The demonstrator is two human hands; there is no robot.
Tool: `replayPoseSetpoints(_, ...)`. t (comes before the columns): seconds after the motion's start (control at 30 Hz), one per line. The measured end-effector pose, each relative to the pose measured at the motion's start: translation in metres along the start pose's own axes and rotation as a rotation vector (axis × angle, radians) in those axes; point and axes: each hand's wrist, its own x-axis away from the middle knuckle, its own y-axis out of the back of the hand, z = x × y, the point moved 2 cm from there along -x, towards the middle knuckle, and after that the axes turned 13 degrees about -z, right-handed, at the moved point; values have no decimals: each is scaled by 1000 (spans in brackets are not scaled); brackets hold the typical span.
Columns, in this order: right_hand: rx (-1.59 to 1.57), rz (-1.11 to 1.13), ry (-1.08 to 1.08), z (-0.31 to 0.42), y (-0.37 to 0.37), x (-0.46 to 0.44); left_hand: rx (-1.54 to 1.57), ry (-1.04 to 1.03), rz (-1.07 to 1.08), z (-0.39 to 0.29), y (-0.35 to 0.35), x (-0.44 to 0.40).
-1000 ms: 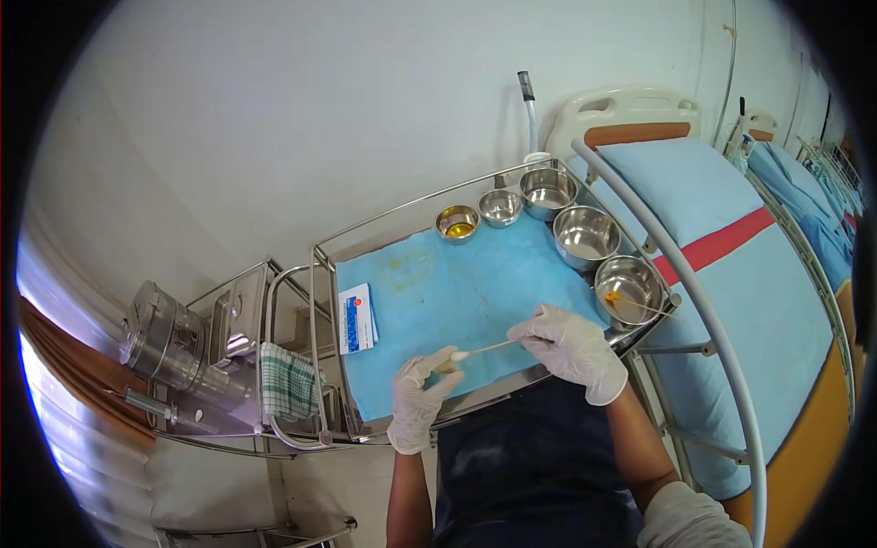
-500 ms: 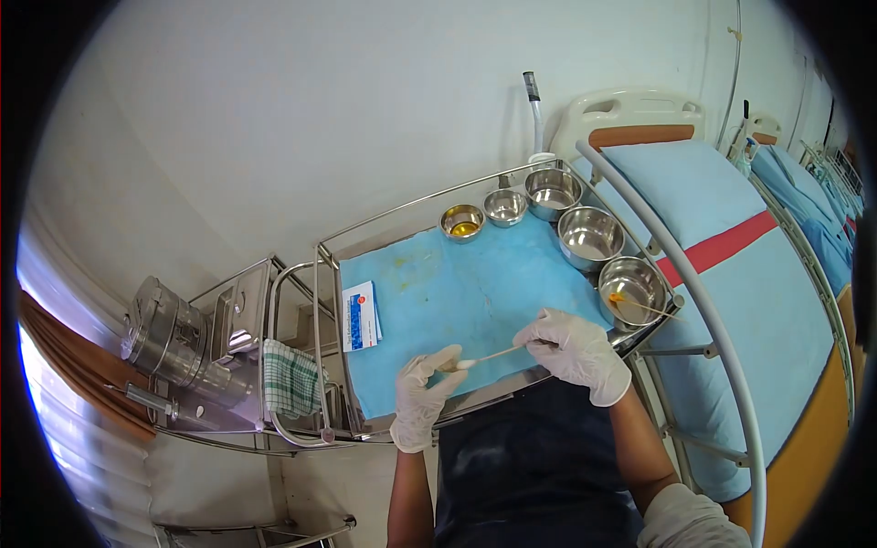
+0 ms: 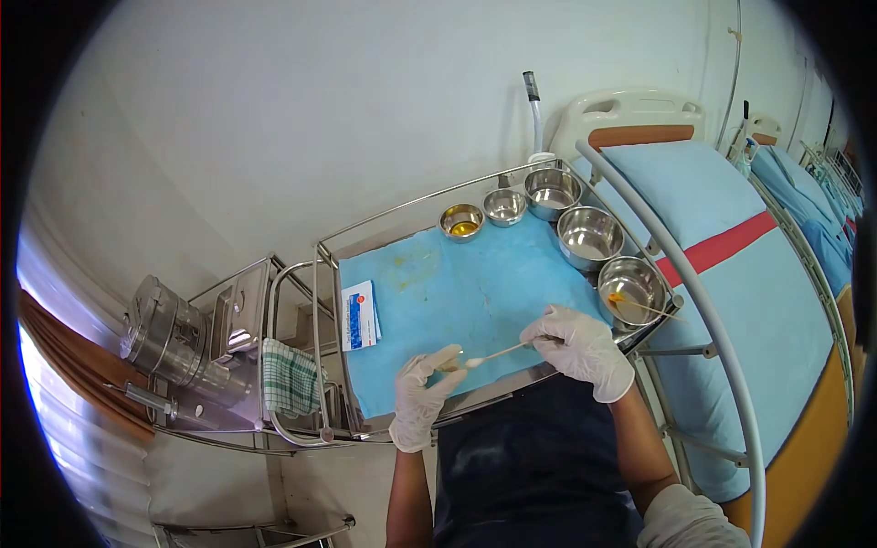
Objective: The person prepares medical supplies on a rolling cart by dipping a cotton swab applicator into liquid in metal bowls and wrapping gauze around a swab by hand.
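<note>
Both hands wear white gloves. My right hand [image 3: 577, 353] is closed on the stick end of a long cotton swab [image 3: 498, 353], above the near edge of the blue cloth [image 3: 438, 310]. The swab's white tip points left, close to the fingertips of my left hand [image 3: 422, 395]. The thumb and fingers of my left hand are apart at that tip; nothing can be made out between them. Another swab with an orange-yellow tip [image 3: 617, 299] leans in the nearest steel bowl [image 3: 632, 290] on the right.
Steel bowls line the trolley's far right side; a small bowl [image 3: 461, 223] holds yellow liquid. A white and blue box [image 3: 359, 316] lies at the cloth's left. A checked towel [image 3: 290, 379] hangs left, near a steel drum [image 3: 164, 331]. A railed bed [image 3: 731, 301] stands right.
My right hand has moved slightly right with the swab, whose white tip has drawn away from my left fingertips. The view has shifted a little.
</note>
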Motion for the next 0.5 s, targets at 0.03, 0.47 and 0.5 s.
replayPoseSetpoints(0.03, -9, -17, -16, -2, 1, 0, -11, -19, 7, -2, 0, 0)
replayPoseSetpoints(0.47, -34, -54, 19, -7, 1, 2, 17, 34, 9, 2, -2, 0)
replayPoseSetpoints(0.5, -32, -68, 38, -8, 0, 2, 13, 34, 8, 2, -1, 0)
